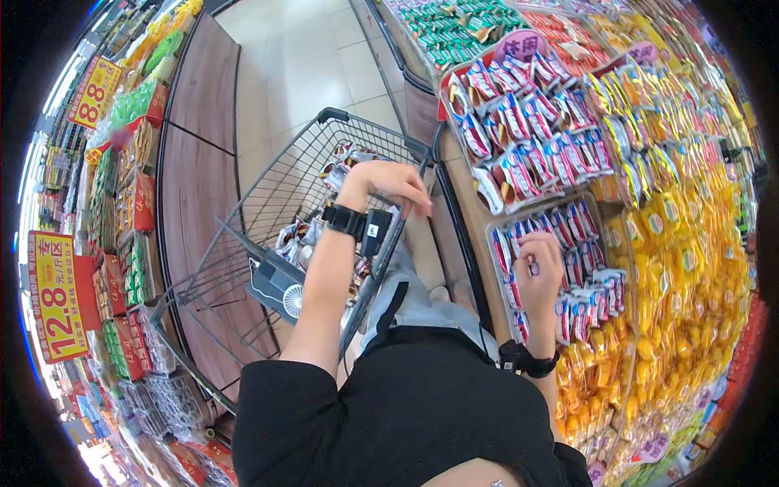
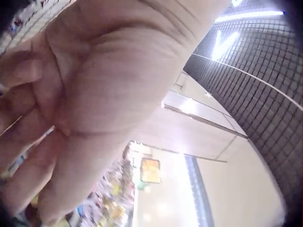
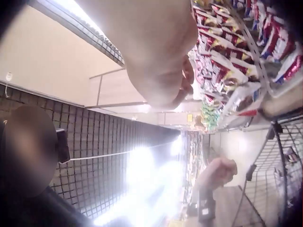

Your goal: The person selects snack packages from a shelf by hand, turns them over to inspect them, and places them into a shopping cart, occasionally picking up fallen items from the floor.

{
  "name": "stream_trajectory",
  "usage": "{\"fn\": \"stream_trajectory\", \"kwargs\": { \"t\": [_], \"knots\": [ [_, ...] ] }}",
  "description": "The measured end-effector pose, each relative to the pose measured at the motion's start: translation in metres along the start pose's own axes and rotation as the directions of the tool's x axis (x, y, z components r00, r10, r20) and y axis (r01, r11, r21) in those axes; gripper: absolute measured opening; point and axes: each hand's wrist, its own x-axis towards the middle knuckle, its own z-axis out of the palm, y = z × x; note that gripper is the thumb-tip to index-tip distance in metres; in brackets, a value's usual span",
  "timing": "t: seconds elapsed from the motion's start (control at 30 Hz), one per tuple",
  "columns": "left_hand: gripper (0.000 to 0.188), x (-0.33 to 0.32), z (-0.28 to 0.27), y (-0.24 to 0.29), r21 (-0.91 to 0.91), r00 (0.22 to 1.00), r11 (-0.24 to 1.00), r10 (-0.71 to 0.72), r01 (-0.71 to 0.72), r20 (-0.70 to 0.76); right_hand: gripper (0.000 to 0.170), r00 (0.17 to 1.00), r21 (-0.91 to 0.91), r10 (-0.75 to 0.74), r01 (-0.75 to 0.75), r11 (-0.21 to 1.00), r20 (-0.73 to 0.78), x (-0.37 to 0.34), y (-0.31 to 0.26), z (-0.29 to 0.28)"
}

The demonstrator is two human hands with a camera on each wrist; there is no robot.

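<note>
Head cam: yellow signs (image 1: 58, 296) read "12.8", "8.8"; R fingers (image 1: 545, 255) nr pkts (image 1: 578, 226).

"12.8" sign (image 1: 57, 296), "8.8" sign (image 1: 95, 92), "休闲" sign (image 1: 521, 45)

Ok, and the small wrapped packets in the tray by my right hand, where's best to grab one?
From above, with your right hand, I'd pinch one packet by its exposed upper end. The tray is open on top, and the packets sit closely side by side, so their flanks look hard to get at.
</note>
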Motion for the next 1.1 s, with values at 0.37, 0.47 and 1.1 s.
{"fn": "stream_trajectory", "kwargs": {
  "t": [0.37,0.47,1.1],
  "knots": [
    [0.028,0.118,-0.078,-0.313,-0.584,0.48,0.812,-0.509,-0.008,-0.714,0.013,0.798,0.178,-0.178,0.091,0.98,0.575,0.033,0.011,0.122],
    [0.036,0.131,-0.08,-0.346,-0.636,0.439,0.766,-0.542,-0.093,-0.716,0.016,0.76,0.166,-0.146,0.051,0.985,0.633,0.036,0.009,0.144],
    [0.031,0.167,-0.036,-0.342,-0.488,0.073,0.394,-0.715,-0.779,-0.695,0.014,0.778,0.082,-0.031,-0.026,0.996,0.628,0.019,0.02,0.152]
  ]
}}
